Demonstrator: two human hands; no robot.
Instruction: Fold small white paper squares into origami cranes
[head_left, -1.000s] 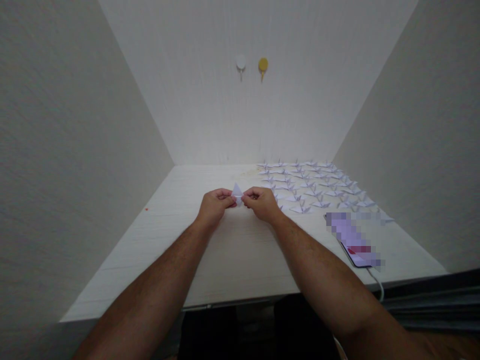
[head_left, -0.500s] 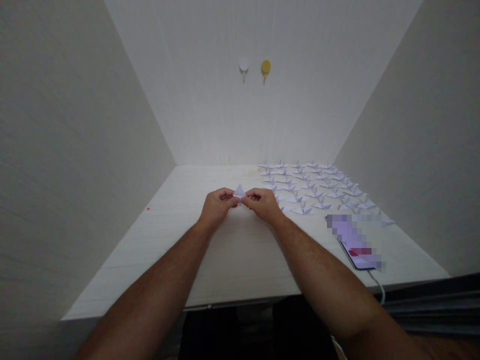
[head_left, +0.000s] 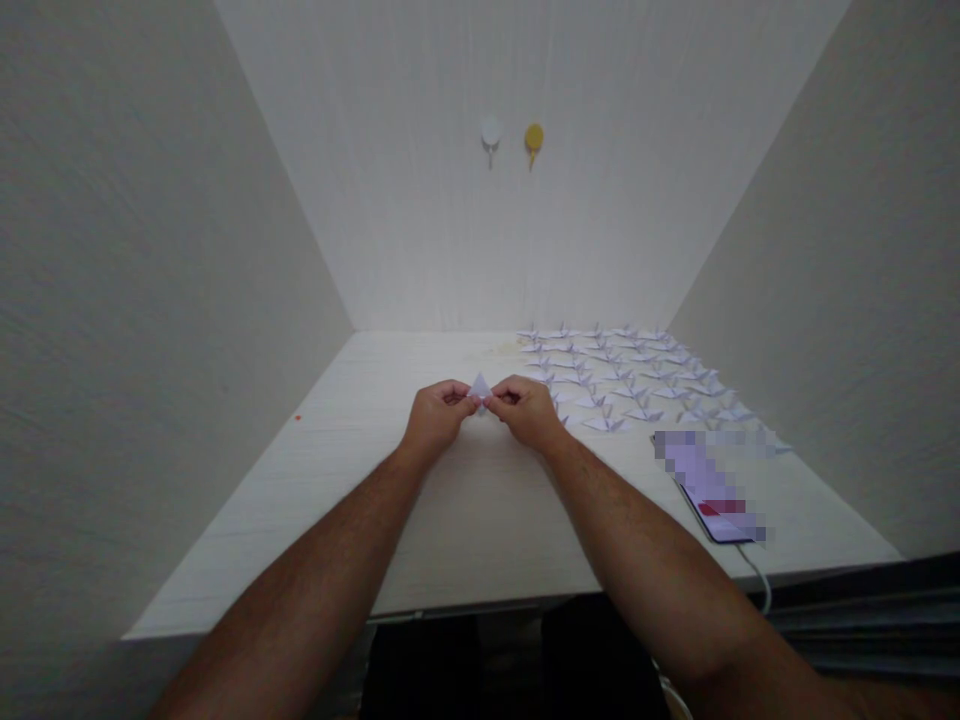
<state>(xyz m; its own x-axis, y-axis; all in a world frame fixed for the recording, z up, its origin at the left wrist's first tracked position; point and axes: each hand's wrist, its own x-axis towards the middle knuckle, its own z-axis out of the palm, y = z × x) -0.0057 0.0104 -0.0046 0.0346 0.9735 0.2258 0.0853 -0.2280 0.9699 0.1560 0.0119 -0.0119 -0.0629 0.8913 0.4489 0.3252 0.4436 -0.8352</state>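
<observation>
A small folded piece of white paper (head_left: 480, 384), its pointed top upward, is held between both hands over the middle of the table. My left hand (head_left: 439, 412) pinches its left side between thumb and fingers. On the other side my right hand (head_left: 526, 408) grips it the same way, with the two thumb tips close together. The paper's lower folds are partly covered by the thumbs. Just right of my right hand, several white folded paper cranes (head_left: 606, 424) stand in rows.
A phone (head_left: 705, 490) with a blurred screen lies at the right, a white cable (head_left: 757, 575) running from it over the table's front edge. Panels enclose the white table (head_left: 330, 520) on three sides. A white hook (head_left: 491, 135) and a yellow hook (head_left: 533, 138) hang on the back panel.
The thumbs have moved slightly closer together on the folded paper, and its lower part looks a little different. The view has shifted slightly.
</observation>
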